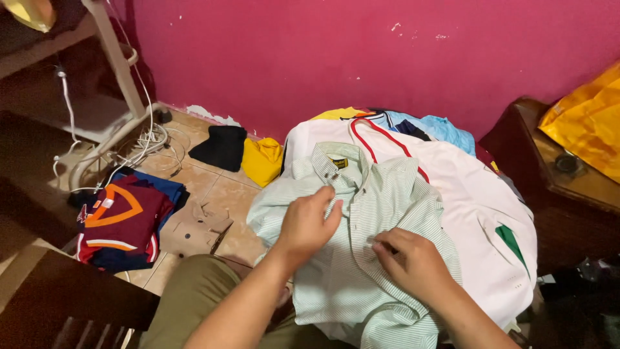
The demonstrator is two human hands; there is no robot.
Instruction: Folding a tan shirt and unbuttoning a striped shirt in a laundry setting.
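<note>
A pale green striped button-up shirt [381, 213] lies spread on top of a pile of clothes in front of me. My left hand [307, 223] rests on its front just below the collar, fingers curled against the fabric near the placket. My right hand [410, 258] pinches the fabric lower down along the button line. Under the shirt lies a white garment with red piping [465, 187], and blue [439, 128] and yellow [336, 114] clothes stick out at the back of the pile.
On the tiled floor to the left lie a folded maroon and navy jersey [119, 223], a black cloth [223, 147] and a yellow cloth [261, 160]. White cables [139, 139] coil near a stand. A dark wooden table [568, 187] with a yellow bag [588, 123] stands at the right. The wall behind is pink.
</note>
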